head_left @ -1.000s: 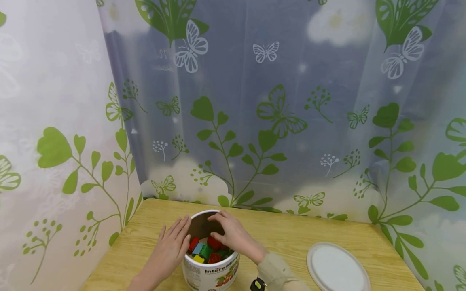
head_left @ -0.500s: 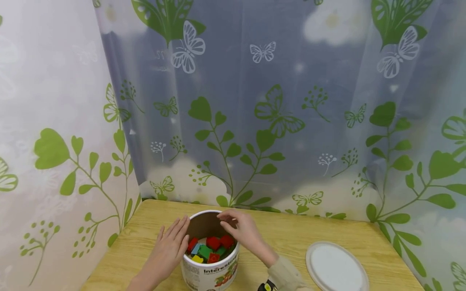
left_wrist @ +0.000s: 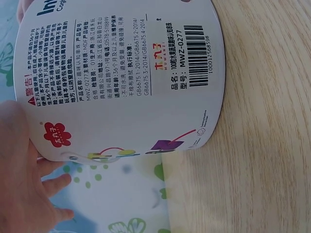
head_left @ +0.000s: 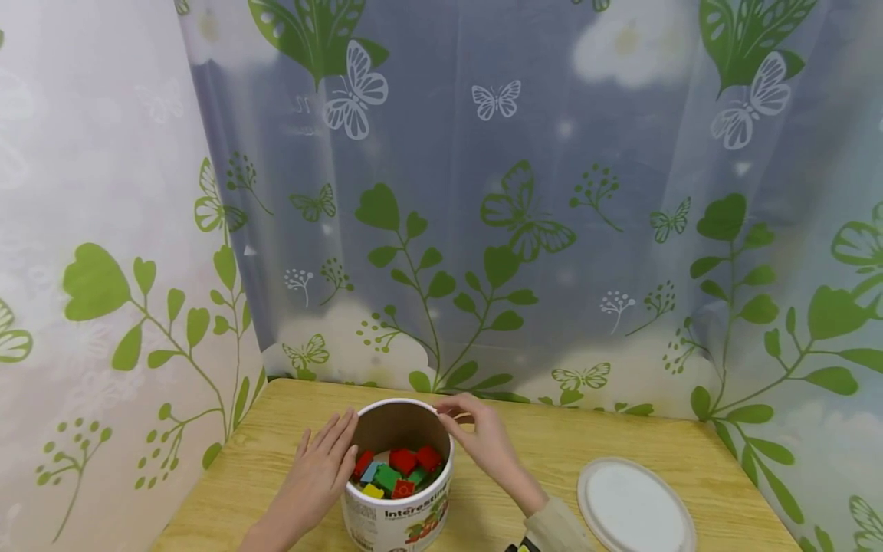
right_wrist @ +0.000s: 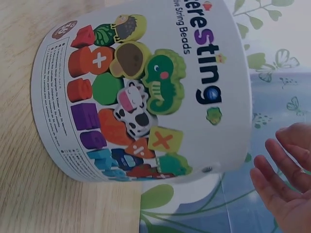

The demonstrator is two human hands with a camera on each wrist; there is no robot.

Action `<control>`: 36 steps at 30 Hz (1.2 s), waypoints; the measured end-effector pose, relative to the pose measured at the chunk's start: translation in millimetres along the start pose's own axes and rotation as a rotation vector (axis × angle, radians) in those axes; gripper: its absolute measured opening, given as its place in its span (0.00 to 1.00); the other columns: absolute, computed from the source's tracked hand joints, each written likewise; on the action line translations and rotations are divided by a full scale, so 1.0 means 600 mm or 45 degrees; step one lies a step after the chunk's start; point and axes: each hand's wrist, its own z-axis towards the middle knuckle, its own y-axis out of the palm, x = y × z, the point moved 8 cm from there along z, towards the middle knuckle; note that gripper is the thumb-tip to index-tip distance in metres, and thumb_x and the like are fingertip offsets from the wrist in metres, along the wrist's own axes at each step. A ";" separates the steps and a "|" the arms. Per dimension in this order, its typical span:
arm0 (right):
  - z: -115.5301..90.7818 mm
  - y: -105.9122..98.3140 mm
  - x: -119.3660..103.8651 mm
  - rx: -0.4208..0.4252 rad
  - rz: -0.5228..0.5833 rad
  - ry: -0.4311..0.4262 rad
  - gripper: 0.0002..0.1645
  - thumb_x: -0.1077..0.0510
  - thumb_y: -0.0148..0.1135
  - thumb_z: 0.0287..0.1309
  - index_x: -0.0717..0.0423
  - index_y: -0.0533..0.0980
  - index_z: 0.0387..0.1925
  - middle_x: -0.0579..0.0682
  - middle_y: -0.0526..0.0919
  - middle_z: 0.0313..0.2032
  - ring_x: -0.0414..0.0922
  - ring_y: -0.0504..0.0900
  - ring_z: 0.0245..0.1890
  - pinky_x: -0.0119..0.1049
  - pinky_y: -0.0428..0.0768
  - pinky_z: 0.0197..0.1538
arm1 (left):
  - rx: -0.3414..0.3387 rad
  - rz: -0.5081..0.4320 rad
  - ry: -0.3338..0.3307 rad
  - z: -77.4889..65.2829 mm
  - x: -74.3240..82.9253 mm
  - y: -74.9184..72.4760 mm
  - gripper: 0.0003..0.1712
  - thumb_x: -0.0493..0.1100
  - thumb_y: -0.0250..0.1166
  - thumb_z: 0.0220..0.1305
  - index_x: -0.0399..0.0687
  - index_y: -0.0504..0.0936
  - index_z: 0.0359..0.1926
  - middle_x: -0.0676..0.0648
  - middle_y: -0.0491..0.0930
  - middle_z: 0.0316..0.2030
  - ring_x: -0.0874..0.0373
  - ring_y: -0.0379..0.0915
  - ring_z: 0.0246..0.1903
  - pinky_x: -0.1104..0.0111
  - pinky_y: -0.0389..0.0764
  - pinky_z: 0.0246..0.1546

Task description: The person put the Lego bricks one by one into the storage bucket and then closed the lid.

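A white round bucket [head_left: 372, 529] with printed pictures stands on the table in the head view. Inside lie several toy blocks: red [head_left: 403, 461], green [head_left: 388, 478], light blue and yellow. My left hand [head_left: 319, 469] rests its straight fingers along the left rim; in the left wrist view, part of that hand [left_wrist: 22, 179] touches the bucket near its top edge. My right hand [head_left: 485, 443] is at the right rim with fingers loosely bent and nothing held. In the right wrist view these fingers [right_wrist: 276, 182] are a little apart from the bucket wall [right_wrist: 218, 141].
A round white lid [head_left: 636, 506] lies on the wooden table [head_left: 531, 437] to the right. Behind the table hangs a curtain [head_left: 428, 153] with green leaves and butterflies, and another printed sheet [head_left: 124, 192] covers the left side.
My right hand has moved from inside the bucket out to the right rim, with nothing held. The red blocks beneath it now show fully. My left hand has stayed put.
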 end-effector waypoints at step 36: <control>-0.122 -0.226 0.127 0.249 -0.058 0.363 0.16 0.54 0.63 0.70 0.52 0.83 0.55 0.52 0.88 0.47 0.42 0.86 0.43 0.30 0.84 0.45 | 0.422 -0.349 0.379 0.048 0.196 -0.055 0.21 0.34 0.69 0.65 0.51 0.84 0.58 0.50 0.85 0.50 0.54 0.82 0.50 0.61 0.85 0.46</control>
